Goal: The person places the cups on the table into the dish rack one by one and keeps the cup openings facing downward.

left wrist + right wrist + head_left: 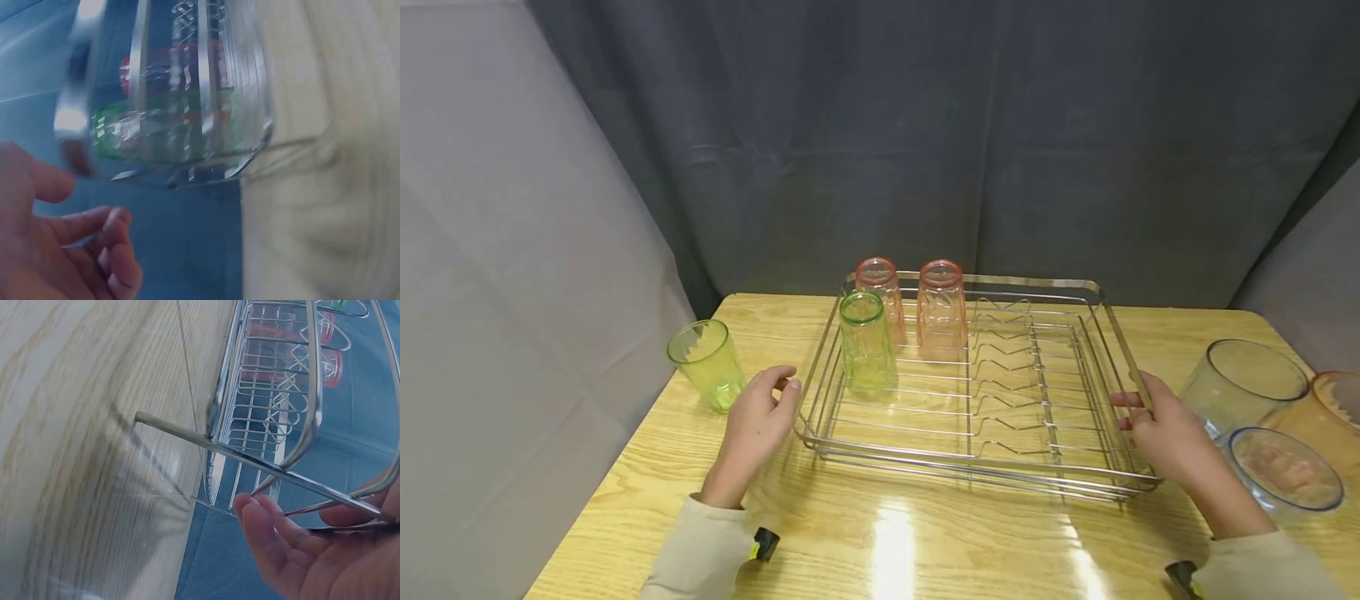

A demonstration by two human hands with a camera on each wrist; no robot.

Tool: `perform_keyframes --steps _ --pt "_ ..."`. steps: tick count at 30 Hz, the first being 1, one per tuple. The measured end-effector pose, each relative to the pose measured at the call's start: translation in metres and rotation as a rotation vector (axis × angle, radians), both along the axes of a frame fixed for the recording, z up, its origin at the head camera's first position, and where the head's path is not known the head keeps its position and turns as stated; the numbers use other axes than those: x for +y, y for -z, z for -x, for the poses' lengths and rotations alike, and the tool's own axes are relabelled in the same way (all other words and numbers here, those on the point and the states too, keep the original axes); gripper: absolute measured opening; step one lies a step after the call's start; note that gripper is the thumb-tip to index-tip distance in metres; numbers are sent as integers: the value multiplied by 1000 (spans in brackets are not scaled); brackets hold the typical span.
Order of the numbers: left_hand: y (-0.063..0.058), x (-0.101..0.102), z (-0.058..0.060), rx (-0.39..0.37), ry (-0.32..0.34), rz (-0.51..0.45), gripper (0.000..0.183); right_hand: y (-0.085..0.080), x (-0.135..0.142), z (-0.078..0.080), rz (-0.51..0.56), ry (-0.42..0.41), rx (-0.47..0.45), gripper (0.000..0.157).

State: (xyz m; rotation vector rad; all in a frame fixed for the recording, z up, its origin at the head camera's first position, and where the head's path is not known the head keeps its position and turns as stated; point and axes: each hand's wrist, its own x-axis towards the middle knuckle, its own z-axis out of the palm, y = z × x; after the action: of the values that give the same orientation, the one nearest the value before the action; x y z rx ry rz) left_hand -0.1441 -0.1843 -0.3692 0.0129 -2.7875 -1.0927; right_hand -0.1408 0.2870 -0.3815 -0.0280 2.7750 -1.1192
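A wire dish rack stands on the wooden table. Upside down in its left part are a green glass and two pink glasses. My right hand grips the rack's right rim, with the thumb above and fingers reaching through the side wires; the right wrist view shows those fingers curled at the frame. Just off the rack's left end is my left hand, its fingers loosely bent and holding nothing. In the left wrist view a gap shows between the hand and the metal rim. Left of it stands a yellow-green glass, upright.
At the table's right, beside my right forearm, are a large clear glass vessel, a blue-rimmed one and an orange one. A dark curtain hangs behind the table, with a pale cloth along the left.
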Motion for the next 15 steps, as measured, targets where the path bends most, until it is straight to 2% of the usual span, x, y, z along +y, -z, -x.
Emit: perform_keyframes --steps 4,7,10,15 --pt "-19 -16 -6 102 -26 -6 33 -1 0 0 12 1 1 56" --pt "-34 -30 -5 183 -40 14 32 0 0 0 22 0 2 56" --pt "-44 -44 3 268 -69 44 32 1 0 -1 39 0 1 56" --pt "-45 -66 24 379 -154 44 28 2 2 -1 67 -5 3 56"
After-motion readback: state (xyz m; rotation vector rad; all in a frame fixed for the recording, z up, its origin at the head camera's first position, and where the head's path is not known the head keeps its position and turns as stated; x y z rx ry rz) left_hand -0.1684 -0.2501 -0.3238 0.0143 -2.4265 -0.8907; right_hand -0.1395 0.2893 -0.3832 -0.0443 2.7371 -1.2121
